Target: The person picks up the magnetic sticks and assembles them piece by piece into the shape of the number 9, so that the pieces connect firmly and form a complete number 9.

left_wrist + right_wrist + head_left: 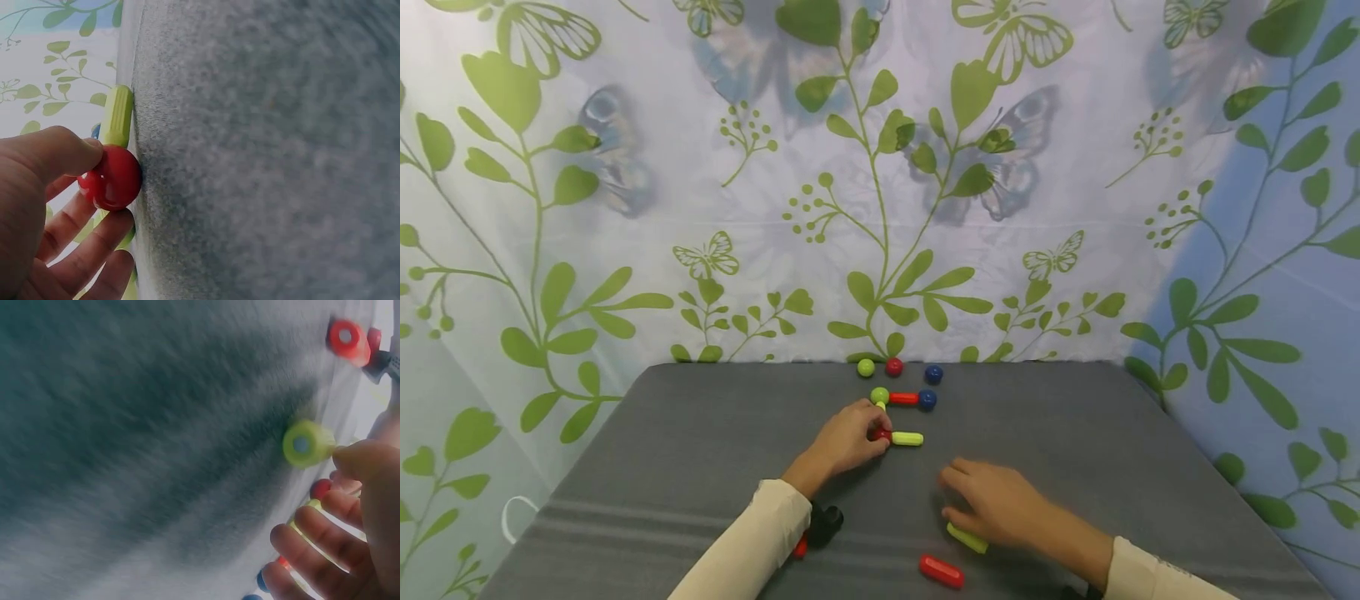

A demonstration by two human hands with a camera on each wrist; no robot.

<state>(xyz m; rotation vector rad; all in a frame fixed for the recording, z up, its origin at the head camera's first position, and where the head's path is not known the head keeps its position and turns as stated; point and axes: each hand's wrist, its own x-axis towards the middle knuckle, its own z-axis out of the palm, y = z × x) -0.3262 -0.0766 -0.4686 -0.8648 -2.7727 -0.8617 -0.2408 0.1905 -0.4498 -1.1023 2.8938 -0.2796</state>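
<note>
My left hand [848, 437] pinches a glossy red ball [119, 178] between thumb and fingers. A yellow-green rod [907, 438] sticks out from that ball toward the right, and another short yellow-green rod [881, 406] runs from it to a green ball [880, 395]. From the green ball a red rod [904, 399] leads to a blue ball [927, 400], giving an open-sided frame. My right hand [992, 500], slightly blurred, is low over the table with loosely bent fingers. Beneath it lies a loose yellow-green rod [967, 538], its round end near the thumb in the right wrist view [303, 444].
Near the back edge stand a loose green ball [866, 367], a red ball [893, 367] and a blue ball [933, 374]. A loose red rod [942, 572] lies at the front. Beside my left forearm are a black object [826, 525] and a red piece [801, 546].
</note>
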